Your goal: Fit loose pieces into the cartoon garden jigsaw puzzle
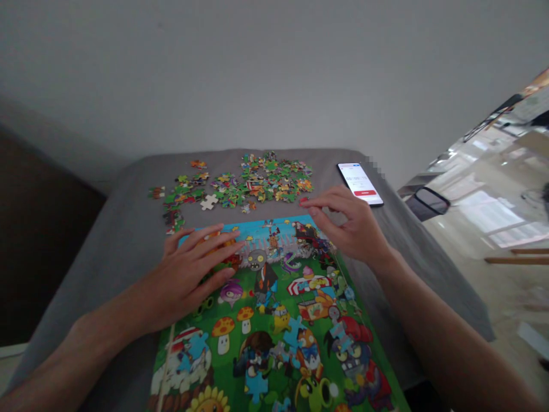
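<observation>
A colourful cartoon jigsaw puzzle [278, 320] lies on the grey cloth table [128, 229], with a few blue gaps where pieces are absent. My left hand [193, 274] rests flat on the puzzle's upper left part, fingers stretched out. My right hand [347, 220] hovers at the puzzle's upper right corner, fingers curled down, with a small red piece [303, 201] at its fingertips. Loose puzzle pieces [253, 183] are heaped beyond the puzzle, one white piece [209, 201] lying face down.
A phone [360, 183] with a lit screen lies at the table's far right corner. A plain wall stands behind the table. To the right the floor drops away, with furniture and bright windows.
</observation>
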A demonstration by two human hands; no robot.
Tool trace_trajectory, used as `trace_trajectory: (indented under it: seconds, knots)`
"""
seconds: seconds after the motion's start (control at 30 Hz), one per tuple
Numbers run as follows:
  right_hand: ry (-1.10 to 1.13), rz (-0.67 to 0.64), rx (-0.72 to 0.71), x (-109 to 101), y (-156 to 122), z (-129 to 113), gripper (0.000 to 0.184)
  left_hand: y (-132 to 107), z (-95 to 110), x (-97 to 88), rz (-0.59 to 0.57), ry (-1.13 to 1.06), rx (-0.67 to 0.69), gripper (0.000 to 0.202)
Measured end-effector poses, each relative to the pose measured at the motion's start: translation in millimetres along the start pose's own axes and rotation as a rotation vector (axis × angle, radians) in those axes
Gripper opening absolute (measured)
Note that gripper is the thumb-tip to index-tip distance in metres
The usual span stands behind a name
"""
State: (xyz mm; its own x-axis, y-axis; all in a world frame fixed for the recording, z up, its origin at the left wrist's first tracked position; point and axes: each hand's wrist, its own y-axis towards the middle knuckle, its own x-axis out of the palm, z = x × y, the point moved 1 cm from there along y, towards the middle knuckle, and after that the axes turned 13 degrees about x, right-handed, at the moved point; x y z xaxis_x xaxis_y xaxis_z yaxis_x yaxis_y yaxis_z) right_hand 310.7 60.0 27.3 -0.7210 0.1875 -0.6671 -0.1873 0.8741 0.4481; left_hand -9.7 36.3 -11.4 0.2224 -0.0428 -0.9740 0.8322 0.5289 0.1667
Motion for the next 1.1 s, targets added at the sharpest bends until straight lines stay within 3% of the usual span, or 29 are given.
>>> trace_trajectory:
  seconds: [0.07,0.17,0.27,0.37,0.43,0.53,0.67,0.83,1.0,1.1]
  knots:
    - [-0.009,-0.004,0.044,-10,3,6,0.018,0,-2,0.8,0.03,0.006,0.005,0.044]
    - [-0.004,-0.141,0.118,-24,-2,6,0.018,1,-3,2.8,0.067,0.018,0.026,0.043]
    - [0.016,-0.373,0.163,-36,-26,-12,0.018,2,1,3.2,0.066,0.013,0.046,0.044]
    - [-0.017,-0.686,0.204,-45,-59,-30,0.022,3,5,1.5,0.058,0.0,0.057,0.044]
    - [-0.084,-0.782,0.247,-46,-77,-33,0.026,4,7,0.5,0.058,-0.009,0.059,0.044]
    - [-0.134,-0.789,0.299,-39,-89,-26,0.026,4,7,-0.4,0.071,-0.027,0.063,0.044]
    - [-0.077,-0.777,0.275,-23,-82,-21,0.017,3,8,-2.1,0.083,-0.037,0.056,0.043]
    - [-0.005,-0.833,0.231,-4,-47,-35,0.005,3,9,-6.3,0.081,-0.034,0.036,0.043]
    - [0.325,-0.639,0.345,29,3,-40,0.02,1,0,-8.6,0.068,-0.012,-0.05,0.043]
    - [0.524,-0.591,0.418,46,21,-35,0.018,-3,-7,-8.9,0.047,-0.005,-0.083,0.044]
